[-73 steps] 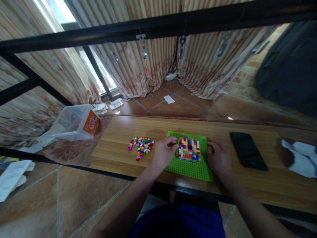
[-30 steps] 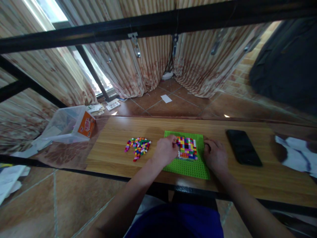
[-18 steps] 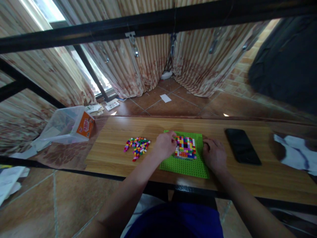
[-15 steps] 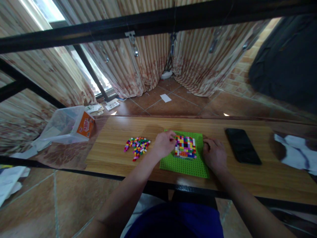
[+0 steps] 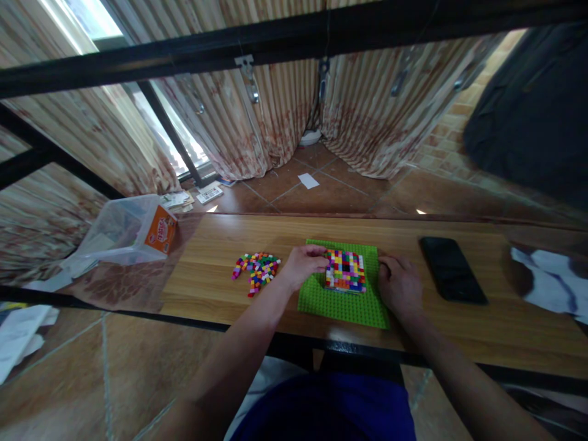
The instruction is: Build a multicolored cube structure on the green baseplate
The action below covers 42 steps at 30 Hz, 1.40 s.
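A green studded baseplate [image 5: 342, 312] lies on the wooden tabletop in front of me. On it sits a flat block of many-coloured toy bricks [image 5: 346, 278] with a dark spot near its middle. My left hand [image 5: 303, 266] reaches over the plate's left side, thumb and fingers bent together at the block's upper left edge. Anything between those fingertips is too small to make out. Curled at the plate's right edge, my right hand [image 5: 400, 283] has its thumb and forefinger against that edge. Loose small bricks [image 5: 260, 269] form a pile left of the plate.
A black phone [image 5: 452, 269] lies right of my right hand, with crumpled white paper [image 5: 551, 282] farther right. At the left stands a clear plastic box [image 5: 122, 229] with an orange label. A dark metal bar [image 5: 285, 40] crosses above the table, before striped curtains.
My left thumb and fingers have shifted slightly at the block's left edge and spread a little. The right hand keeps its place on the plate's edge. The whole view has shifted slightly.
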{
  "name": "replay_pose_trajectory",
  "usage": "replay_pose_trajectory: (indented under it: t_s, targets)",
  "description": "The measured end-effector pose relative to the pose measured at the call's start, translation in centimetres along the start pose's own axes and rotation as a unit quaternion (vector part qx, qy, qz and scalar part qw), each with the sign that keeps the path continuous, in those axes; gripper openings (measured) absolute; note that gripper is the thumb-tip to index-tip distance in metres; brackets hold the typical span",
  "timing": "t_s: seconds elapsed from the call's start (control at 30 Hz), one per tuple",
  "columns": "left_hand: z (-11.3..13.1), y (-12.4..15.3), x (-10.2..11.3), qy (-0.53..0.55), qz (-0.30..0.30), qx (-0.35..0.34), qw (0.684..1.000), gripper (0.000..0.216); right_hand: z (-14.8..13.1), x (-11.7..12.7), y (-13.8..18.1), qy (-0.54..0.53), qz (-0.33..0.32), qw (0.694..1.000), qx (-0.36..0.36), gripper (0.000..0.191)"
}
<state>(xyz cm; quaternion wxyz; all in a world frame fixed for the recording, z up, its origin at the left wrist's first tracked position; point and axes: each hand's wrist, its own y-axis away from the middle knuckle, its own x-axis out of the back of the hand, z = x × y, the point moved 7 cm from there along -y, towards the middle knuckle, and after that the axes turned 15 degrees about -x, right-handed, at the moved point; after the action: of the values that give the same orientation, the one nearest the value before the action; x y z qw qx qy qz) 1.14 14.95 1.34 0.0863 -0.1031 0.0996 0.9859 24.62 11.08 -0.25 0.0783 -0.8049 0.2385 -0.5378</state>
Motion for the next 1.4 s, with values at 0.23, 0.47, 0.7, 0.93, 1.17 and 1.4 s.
replay_pose_trajectory:
  t_s: [0.23,0.47,0.7,0.93,1.17,1.4]
  targets:
    - [-0.2,0.5,0.6,-0.055,0.003,-0.028,0.998,0.023,0.1,-0.1,0.0,0.007,0.007,1.0,0.012,0.024]
    - [2.1,3.0,5.7,-0.278,0.028,-0.172,0.945,0.02,0.1,-0.1,0.0,0.002,0.002,1.0,0.008,0.025]
    - [2.4,5.1,3.8,-0.532,-0.06,-0.215,0.817,0.023,0.0,0.0,0.0,0.011,0.001,1.0,0.005,0.026]
    - [1.0,4.7,3.3,-0.587,-0.071,-0.198,0.782,0.021,0.1,0.0,0.0,0.006,0.001,1.0,0.004,0.025]
    - [1.8,5.4,2.9,-0.509,-0.032,-0.208,0.834,0.015,0.1,0.1,0.0,-0.004,0.004,1.0,-0.005,0.025]
    - [2.9,5.2,0.8,-0.419,-0.039,-0.242,0.874,0.014,-0.1,0.3,0.0,-0.006,0.004,1.0,-0.01,0.027]
